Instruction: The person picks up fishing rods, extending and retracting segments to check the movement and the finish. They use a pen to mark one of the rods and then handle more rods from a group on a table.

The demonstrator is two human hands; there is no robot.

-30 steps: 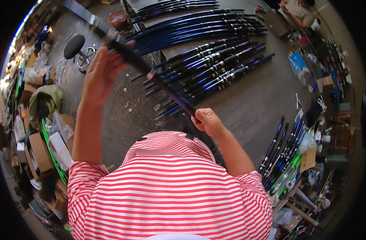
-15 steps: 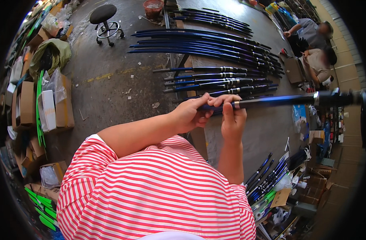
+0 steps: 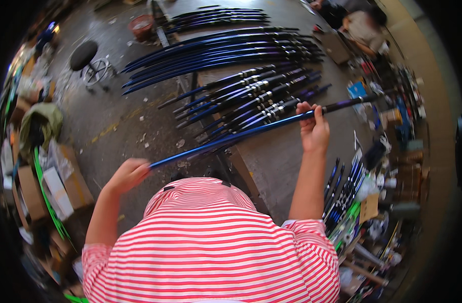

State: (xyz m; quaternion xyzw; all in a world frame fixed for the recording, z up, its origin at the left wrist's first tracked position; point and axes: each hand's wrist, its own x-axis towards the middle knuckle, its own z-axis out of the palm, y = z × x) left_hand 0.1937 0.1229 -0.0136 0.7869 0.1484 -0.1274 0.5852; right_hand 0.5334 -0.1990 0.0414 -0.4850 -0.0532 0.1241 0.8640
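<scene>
The rod (image 3: 226, 141) is held slantwise in both hands, crossing above the counter's (image 3: 286, 156) left edge. The left hand (image 3: 129, 174) is out past that edge, over the floor (image 3: 114, 146), its fingers closed round the thin end; it is blurred, so how firmly they grip I cannot tell. The right hand (image 3: 314, 132) has its fingers and thumb curled about the rod near the thick, dark part, which reaches out toward the counter's right side.

The main risk looks to be the long free end: a quick swing could knock the blue packet (image 3: 357, 90) or the clutter around it. If the rod dips, it could scrape the other rods (image 3: 251, 91), whose thin ends jut over the left edge and could be caught. A loose left grip might let the thin end drop.
</scene>
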